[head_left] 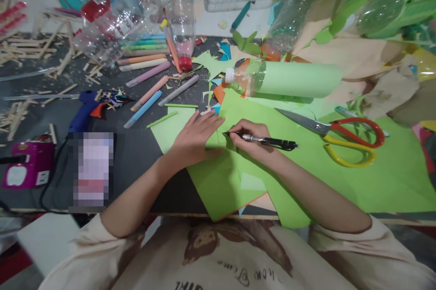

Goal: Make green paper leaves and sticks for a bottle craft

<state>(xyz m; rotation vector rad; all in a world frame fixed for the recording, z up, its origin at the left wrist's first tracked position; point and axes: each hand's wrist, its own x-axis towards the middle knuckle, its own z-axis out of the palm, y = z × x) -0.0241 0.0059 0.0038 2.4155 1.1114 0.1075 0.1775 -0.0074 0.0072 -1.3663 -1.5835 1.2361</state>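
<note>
My right hand [254, 140] grips a black and silver pen [272, 142], its tip down on bright green paper [218, 190]. Flat on the same paper, with fingers spread, lies my left hand [195, 137], just left of the pen tip. A faint drawn line shows between the hands. Scissors [316, 127] with one red and one yellow handle lie partly open to the right, on a larger green sheet [402, 176]. Behind my hands, a clear bottle [245, 74] wrapped in pale green paper rests on its side.
Several markers [146, 107] lie beyond my left hand. A blue glue gun [83, 108], a blurred-out phone [91, 169] and a purple box with a cord [29, 162] are at left. Wooden sticks [30, 51], paper scraps [213, 65] and clear plastic bottles [180, 8] fill the back.
</note>
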